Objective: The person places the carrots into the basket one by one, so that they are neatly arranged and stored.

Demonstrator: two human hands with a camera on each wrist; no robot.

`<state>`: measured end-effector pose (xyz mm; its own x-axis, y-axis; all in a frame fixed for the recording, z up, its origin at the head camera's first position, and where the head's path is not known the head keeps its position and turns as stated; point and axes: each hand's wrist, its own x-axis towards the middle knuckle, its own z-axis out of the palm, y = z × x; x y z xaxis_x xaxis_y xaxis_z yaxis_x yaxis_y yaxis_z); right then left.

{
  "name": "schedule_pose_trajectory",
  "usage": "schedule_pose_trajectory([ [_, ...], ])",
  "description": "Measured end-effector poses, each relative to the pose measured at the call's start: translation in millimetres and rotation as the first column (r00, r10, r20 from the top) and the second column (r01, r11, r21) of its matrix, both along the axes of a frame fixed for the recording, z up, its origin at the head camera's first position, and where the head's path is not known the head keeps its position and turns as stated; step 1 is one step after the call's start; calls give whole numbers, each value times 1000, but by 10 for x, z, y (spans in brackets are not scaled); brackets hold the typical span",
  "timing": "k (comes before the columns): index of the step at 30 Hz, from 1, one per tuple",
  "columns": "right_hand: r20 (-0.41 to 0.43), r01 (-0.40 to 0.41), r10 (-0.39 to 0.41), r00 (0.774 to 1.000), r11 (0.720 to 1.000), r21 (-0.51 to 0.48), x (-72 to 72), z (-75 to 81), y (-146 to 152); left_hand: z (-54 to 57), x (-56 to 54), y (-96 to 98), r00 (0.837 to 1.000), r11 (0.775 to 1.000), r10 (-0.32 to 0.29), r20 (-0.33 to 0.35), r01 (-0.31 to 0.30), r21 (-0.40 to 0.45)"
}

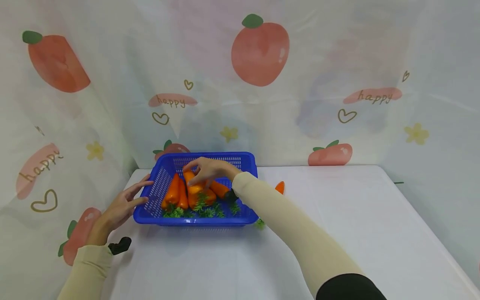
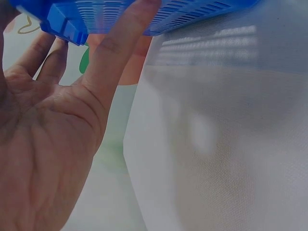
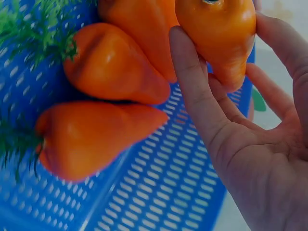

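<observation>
A blue plastic basket (image 1: 187,221) with slotted walls stands on the white table. My left hand (image 1: 121,206) touches its left side with extended fingers and thumb; the left wrist view shows the thumb (image 2: 115,45) against the basket wall. Over the basket, my right hand (image 1: 210,168) pinches an orange toy carrot (image 3: 219,33) between thumb and fingers, its narrow tip pointing down in the right wrist view. Below it, inside the basket, lie several more orange carrots (image 3: 91,139) with feathery green tops (image 3: 36,36).
Another carrot (image 1: 280,187) lies on the table right of the basket, mostly hidden behind my right forearm (image 1: 285,225). A bit of green leaf (image 1: 260,223) shows near the basket's front right corner. A printed cloth wall (image 1: 262,121) stands behind the table.
</observation>
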<state>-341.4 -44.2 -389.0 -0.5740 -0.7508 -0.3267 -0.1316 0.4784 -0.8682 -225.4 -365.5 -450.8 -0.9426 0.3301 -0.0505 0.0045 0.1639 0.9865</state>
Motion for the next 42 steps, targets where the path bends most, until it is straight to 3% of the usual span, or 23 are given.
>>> schedule_pose_trajectory([
  [9,34,29,-29,999,1000,-5,-13,-145,-129,31,-31,17,1000,1000,-14,-13,14,-1],
  [13,6,26,-26,1000,1000,-6,31,-172,-155,43,-31,29,1000,1000,-16,-13,16,0],
  [21,26,50,-50,998,999,-18,113,-199,-189,45,-24,46,1000,1000,-8,-13,8,-11],
  [30,45,63,-61,997,998,-27,88,-273,-202,40,-15,57,1000,1000,-2,-15,2,-16],
  [42,65,38,-38,997,999,-3,163,-185,-167,30,2,35,1000,1000,6,-4,-6,-16],
])
